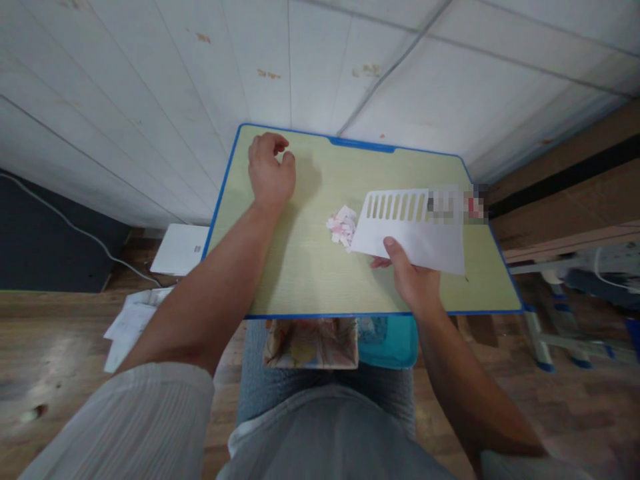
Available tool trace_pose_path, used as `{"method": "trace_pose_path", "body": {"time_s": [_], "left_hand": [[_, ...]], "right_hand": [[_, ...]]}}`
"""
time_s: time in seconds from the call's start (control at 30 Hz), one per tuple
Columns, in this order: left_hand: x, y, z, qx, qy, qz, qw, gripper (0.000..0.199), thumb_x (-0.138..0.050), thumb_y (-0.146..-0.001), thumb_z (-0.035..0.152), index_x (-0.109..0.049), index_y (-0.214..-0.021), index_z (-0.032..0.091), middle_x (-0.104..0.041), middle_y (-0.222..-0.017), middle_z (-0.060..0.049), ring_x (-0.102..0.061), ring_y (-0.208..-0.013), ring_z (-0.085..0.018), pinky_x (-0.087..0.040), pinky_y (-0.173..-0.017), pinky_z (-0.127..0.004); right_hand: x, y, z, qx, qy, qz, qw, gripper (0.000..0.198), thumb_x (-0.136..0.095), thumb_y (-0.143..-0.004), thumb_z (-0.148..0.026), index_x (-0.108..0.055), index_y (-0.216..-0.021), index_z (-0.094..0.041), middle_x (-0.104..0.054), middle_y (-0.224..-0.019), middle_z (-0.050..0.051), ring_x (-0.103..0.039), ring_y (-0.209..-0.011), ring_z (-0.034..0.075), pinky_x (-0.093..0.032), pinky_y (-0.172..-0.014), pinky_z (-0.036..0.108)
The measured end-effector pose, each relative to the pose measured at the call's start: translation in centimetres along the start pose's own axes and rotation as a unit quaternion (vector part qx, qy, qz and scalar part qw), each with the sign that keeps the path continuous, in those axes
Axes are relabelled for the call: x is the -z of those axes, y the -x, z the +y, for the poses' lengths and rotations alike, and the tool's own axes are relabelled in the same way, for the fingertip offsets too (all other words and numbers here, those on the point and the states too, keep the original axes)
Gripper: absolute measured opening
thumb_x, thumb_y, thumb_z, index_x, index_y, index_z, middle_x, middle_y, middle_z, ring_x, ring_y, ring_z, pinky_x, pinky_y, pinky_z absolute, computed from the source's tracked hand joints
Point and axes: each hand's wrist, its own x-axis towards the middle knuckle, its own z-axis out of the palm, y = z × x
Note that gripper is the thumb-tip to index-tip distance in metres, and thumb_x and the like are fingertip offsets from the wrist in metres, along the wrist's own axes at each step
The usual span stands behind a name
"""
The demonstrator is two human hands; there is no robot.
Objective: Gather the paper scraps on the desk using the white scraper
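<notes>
My right hand [415,280] grips a white sheet [410,243] from its near edge, thumb on top and the other fingers underneath. A row of several upright slots runs along the sheet's far side, and part of its right end is blurred out. Just beyond the sheet's left edge lies a small pile of pinkish-white paper scraps [342,227]. Over the far left of the table, my left hand [271,170] is loosely curled, with the thumb apart from the fingers and nothing visible in it.
The pale yellow-green table [300,280] has a blue rim and backs onto a white panelled wall [240,60]. Below its front edge are an open patterned box [313,357] and a turquoise container [400,343]. Cardboard boxes [565,180] stand on the right.
</notes>
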Motion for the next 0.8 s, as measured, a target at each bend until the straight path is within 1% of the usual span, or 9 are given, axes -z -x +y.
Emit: {"method": "trace_pose_path", "body": {"time_s": [0.1, 0.2, 0.27, 0.37, 0.43, 0.53, 0.7, 0.73, 0.8], "left_hand": [[0.0, 0.0, 0.2, 0.01, 0.006, 0.0, 1.0, 0.033, -0.088, -0.092, 0.012, -0.062, -0.098, 0.031, -0.072, -0.11, -0.006, -0.072, -0.115, -0.036, -0.059, -0.118, -0.055], [0.0, 0.0, 0.3, 0.022, 0.005, -0.022, 0.999, 0.031, -0.089, -0.099, 0.027, -0.059, -0.098, 0.032, -0.07, -0.112, -0.007, -0.071, -0.119, -0.036, -0.057, -0.121, -0.058], [0.0, -0.1, 0.2, 0.029, -0.004, -0.04, 0.999, 0.03, -0.086, -0.103, 0.039, -0.058, -0.098, 0.033, -0.069, -0.114, -0.007, -0.068, -0.121, -0.035, -0.055, -0.123, -0.061], [0.0, -0.3, 0.1, 0.035, -0.01, -0.054, 0.998, 0.031, -0.081, -0.105, 0.053, -0.056, -0.098, 0.036, -0.069, -0.116, -0.009, -0.065, -0.124, -0.035, -0.052, -0.125, -0.065], [0.1, -0.3, -0.1, 0.032, -0.008, -0.059, 0.998, 0.031, -0.082, -0.103, 0.053, -0.056, -0.099, 0.037, -0.07, -0.118, -0.009, -0.064, -0.123, -0.036, -0.051, -0.124, -0.067], [0.1, -0.4, -0.2, 0.029, 0.0, -0.063, 0.998, 0.031, -0.086, -0.099, 0.048, -0.056, -0.1, 0.037, -0.072, -0.119, -0.008, -0.064, -0.123, -0.037, -0.053, -0.121, -0.065], [0.0, -0.4, -0.2, 0.028, -0.03, -0.067, 0.997, 0.029, -0.085, -0.097, 0.031, -0.057, -0.102, 0.037, -0.074, -0.121, -0.008, -0.064, -0.121, -0.033, -0.054, -0.119, -0.06], [0.0, -0.4, -0.2, 0.026, -0.035, -0.068, 0.997, 0.029, -0.084, -0.097, 0.031, -0.056, -0.102, 0.037, -0.075, -0.121, -0.008, -0.065, -0.12, -0.032, -0.054, -0.118, -0.06], [-0.1, -0.4, -0.2, 0.024, -0.038, -0.064, 0.997, 0.029, -0.083, -0.101, 0.041, -0.054, -0.101, 0.039, -0.075, -0.118, -0.008, -0.064, -0.12, -0.032, -0.054, -0.117, -0.058]], "right_hand": [[1.4, 1.0, -0.3, -0.005, 0.036, -0.03, 0.999, 0.051, -0.085, -0.102, -0.071, -0.078, -0.078, -0.026, -0.081, -0.071, 0.005, -0.078, -0.064, 0.025, -0.074, -0.083, 0.046], [2.5, 2.2, -1.0, -0.017, 0.033, -0.077, 0.996, 0.055, -0.087, -0.101, -0.072, -0.077, -0.072, -0.026, -0.078, -0.064, 0.004, -0.074, -0.058, 0.023, -0.071, -0.073, 0.041], [2.4, 2.4, -1.5, -0.021, 0.015, -0.096, 0.995, 0.06, -0.085, -0.101, -0.076, -0.077, -0.069, -0.026, -0.076, -0.062, 0.005, -0.071, -0.053, 0.021, -0.067, -0.063, 0.039], [1.3, 1.6, -1.6, -0.015, -0.018, -0.071, 0.997, 0.063, -0.081, -0.1, -0.08, -0.078, -0.07, -0.025, -0.078, -0.065, 0.007, -0.071, -0.053, 0.022, -0.066, -0.059, 0.038], [0.5, 0.6, -1.4, -0.014, -0.023, -0.06, 0.998, 0.061, -0.082, -0.097, -0.08, -0.079, -0.073, -0.025, -0.081, -0.069, 0.008, -0.074, -0.058, 0.022, -0.067, -0.062, 0.038], [0.0, -0.3, -0.7, -0.019, -0.01, -0.072, 0.997, 0.061, -0.08, -0.096, -0.081, -0.081, -0.074, -0.024, -0.08, -0.069, 0.008, -0.074, -0.06, 0.022, -0.067, -0.064, 0.038], [0.8, 0.3, 0.2, 0.005, 0.023, -0.075, 0.997, 0.062, -0.075, -0.105, -0.079, -0.078, -0.073, -0.025, -0.078, -0.068, 0.005, -0.071, -0.061, 0.021, -0.066, -0.072, 0.039], [1.0, 0.5, 0.4, 0.008, 0.031, -0.074, 0.997, 0.061, -0.074, -0.107, -0.077, -0.078, -0.074, -0.026, -0.078, -0.069, 0.004, -0.071, -0.062, 0.021, -0.066, -0.075, 0.039], [1.4, 1.0, 0.7, 0.012, 0.043, -0.075, 0.996, 0.06, -0.071, -0.111, -0.073, -0.079, -0.075, -0.026, -0.078, -0.07, 0.003, -0.072, -0.064, 0.02, -0.066, -0.081, 0.039]]}}
